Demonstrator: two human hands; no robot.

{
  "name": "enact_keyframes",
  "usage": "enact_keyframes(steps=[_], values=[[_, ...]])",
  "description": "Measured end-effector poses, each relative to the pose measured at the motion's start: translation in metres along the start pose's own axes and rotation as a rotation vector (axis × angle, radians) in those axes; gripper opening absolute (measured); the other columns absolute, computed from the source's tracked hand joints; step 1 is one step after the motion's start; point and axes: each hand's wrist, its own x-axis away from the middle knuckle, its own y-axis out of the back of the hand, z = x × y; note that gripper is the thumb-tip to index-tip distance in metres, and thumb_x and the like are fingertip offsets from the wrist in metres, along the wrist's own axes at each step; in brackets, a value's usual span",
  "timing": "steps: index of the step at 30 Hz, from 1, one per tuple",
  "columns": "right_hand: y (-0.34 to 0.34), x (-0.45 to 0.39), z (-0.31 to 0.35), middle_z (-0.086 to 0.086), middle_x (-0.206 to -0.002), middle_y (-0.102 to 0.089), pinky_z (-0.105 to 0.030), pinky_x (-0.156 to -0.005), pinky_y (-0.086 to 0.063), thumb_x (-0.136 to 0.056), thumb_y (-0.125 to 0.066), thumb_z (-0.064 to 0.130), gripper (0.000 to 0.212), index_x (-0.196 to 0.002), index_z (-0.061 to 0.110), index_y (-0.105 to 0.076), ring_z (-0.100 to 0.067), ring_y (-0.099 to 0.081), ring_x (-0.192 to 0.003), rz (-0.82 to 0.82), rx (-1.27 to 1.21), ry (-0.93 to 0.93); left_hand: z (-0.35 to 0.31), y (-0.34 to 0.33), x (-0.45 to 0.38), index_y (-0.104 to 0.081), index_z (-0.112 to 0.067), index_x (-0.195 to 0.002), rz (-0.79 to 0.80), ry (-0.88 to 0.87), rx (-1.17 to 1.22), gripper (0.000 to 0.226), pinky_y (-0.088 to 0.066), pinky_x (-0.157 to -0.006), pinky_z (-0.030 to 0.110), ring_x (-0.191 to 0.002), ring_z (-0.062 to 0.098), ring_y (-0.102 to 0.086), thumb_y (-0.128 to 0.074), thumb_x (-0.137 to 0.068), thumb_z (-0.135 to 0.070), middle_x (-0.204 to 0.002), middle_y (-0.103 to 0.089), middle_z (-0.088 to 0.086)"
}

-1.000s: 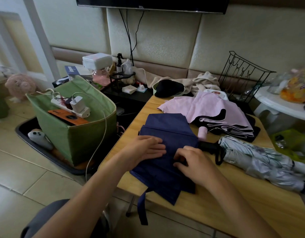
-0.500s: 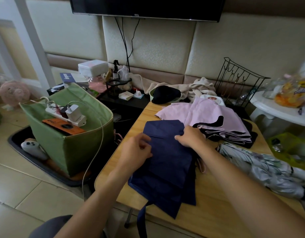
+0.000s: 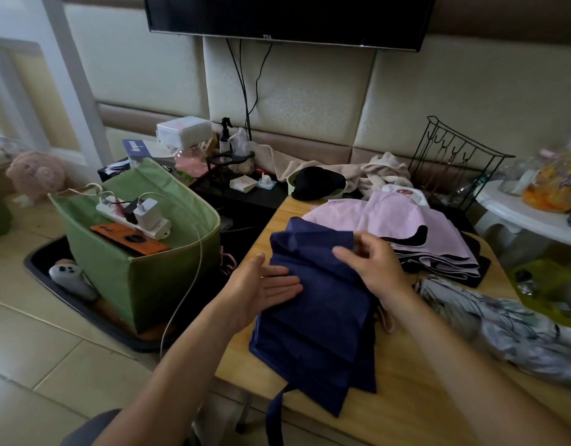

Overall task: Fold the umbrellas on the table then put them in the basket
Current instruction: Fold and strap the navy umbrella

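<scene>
Navy umbrella (image 3: 319, 304) lies on the table (image 3: 438, 410), soft and limp. Left hand (image 3: 261, 289) presses flat, fingers straight, against its near edge; right hand (image 3: 371, 263) pinches a fold beyond. Likely light and slippery, best gripped along the pleats. Pink umbrella (image 3: 403, 230) waits past the grip.

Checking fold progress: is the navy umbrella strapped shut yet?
No. Navy umbrella canopy lies loose on the table; its strap dangles off the edge.

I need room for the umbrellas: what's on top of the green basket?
On the green basket lie a white power strip with chargers plugged in and an orange phone. They cover part of its opening; what is inside cannot be seen.
</scene>
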Motion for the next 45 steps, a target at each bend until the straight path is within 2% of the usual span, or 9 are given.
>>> enact_keyframes(steps=[4, 12, 15, 19, 27, 33, 38, 41, 45], values=[[0.009, 0.042, -0.014, 0.009, -0.097, -0.068, -0.034, -0.098, -0.046, -0.079, -0.088, 0.031, 0.018, -0.087, 0.033, -0.072, -0.010, -0.063, -0.100, 0.038, 0.196, 0.251, -0.002, 0.006, -0.005, -0.059, 0.006, -0.119, -0.147, -0.159, -0.110, 0.046, -0.062, -0.075, 0.040, -0.091, 0.042, -0.075, -0.041, -0.110, -0.036, -0.099, -0.074, 0.026], [0.014, 0.079, -0.034, 0.007, -0.107, -0.048, -0.006, -0.091, -0.037, -0.078, -0.088, 0.012, 0.020, -0.082, 0.028, -0.078, -0.009, -0.055, -0.105, 0.026, 0.497, 0.397, 0.009, 0.014, 0.000, -0.057, -0.010, -0.118, -0.218, -0.282, -0.510, 0.035, -0.063, -0.070, 0.031, -0.093, 0.029, -0.072, -0.077, -0.090, -0.010, -0.109, -0.068, 0.017], [0.018, 0.080, -0.033, 0.013, -0.099, -0.050, -0.007, -0.084, -0.038, -0.078, -0.088, 0.013, 0.019, -0.082, 0.028, -0.078, -0.005, -0.056, -0.098, 0.113, 0.553, 0.391, 0.015, 0.020, -0.003, -0.058, -0.008, -0.111, -0.236, -0.246, -0.618, 0.032, -0.064, -0.071, 0.037, -0.090, 0.030, -0.072, -0.079, -0.087, -0.006, -0.105, -0.067, 0.018], [0.026, 0.085, -0.030, 0.019, -0.098, -0.056, -0.009, -0.082, -0.040, -0.082, -0.084, 0.017, 0.018, -0.083, 0.033, -0.077, -0.003, -0.059, -0.098, 0.291, 0.578, 0.371, 0.013, 0.017, -0.004, -0.065, -0.010, -0.104, -0.264, -0.217, -0.594, 0.027, -0.060, -0.073, 0.037, -0.084, 0.021, -0.067, -0.072, -0.094, -0.034, -0.096, -0.068, 0.009], [0.037, 0.085, -0.021, 0.016, -0.099, -0.067, -0.028, -0.082, -0.052, -0.086, -0.078, 0.035, 0.009, -0.080, 0.032, -0.072, -0.010, -0.067, -0.092, 0.445, 0.500, 0.334, 0.013, 0.021, -0.013, -0.059, -0.004, -0.116, -0.273, -0.187, -0.471, 0.028, -0.059, -0.086, 0.045, -0.091, 0.027, -0.067, -0.071, -0.090, -0.001, -0.108, -0.070, 0.018], [0.033, 0.083, -0.020, 0.015, -0.092, -0.067, -0.027, -0.079, -0.051, -0.088, -0.076, 0.037, 0.012, -0.080, 0.029, -0.071, -0.009, -0.066, -0.089, 0.553, 0.558, 0.344, 0.016, 0.020, -0.017, -0.063, -0.006, -0.112, -0.288, -0.197, -0.415, 0.031, -0.056, -0.073, 0.036, -0.082, 0.022, -0.064, -0.077, -0.091, -0.025, -0.100, -0.070, 0.012], [0.028, 0.079, -0.017, 0.013, -0.091, -0.064, -0.031, -0.077, -0.050, -0.088, -0.072, 0.040, 0.016, -0.082, 0.026, -0.069, -0.009, -0.063, -0.086, 0.623, 0.611, 0.299, 0.017, 0.017, -0.022, -0.061, -0.014, -0.113, -0.351, -0.229, -0.463, 0.027, -0.053, -0.064, 0.032, -0.085, 0.021, -0.067, -0.076, -0.091, -0.020, -0.104, -0.070, 0.010], [0.027, 0.075, -0.013, 0.014, -0.092, -0.063, -0.032, -0.081, -0.051, -0.087, -0.059, 0.031, 0.011, -0.089, 0.029, -0.070, -0.006, -0.062, -0.088, 0.667, 0.683, 0.223, 0.018, 0.018, -0.024, -0.059, -0.016, -0.113, -0.362, -0.247, -0.526, 0.031, -0.057, -0.073, 0.037, -0.095, 0.024, -0.068, -0.078, -0.089, -0.016, -0.107, -0.069, 0.008], [0.020, 0.068, -0.006, 0.019, -0.087, -0.069, -0.017, -0.080, -0.048, -0.092, -0.054, 0.014, 0.029, -0.098, 0.032, -0.076, 0.005, -0.063, -0.088, 0.410, 0.515, 0.231, 0.018, 0.016, -0.024, -0.057, -0.019, -0.110, -0.380, -0.293, -0.689, 0.032, -0.060, -0.086, 0.047, -0.095, 0.023, -0.068, -0.077, -0.086, -0.013, -0.102, -0.069, 0.005]])
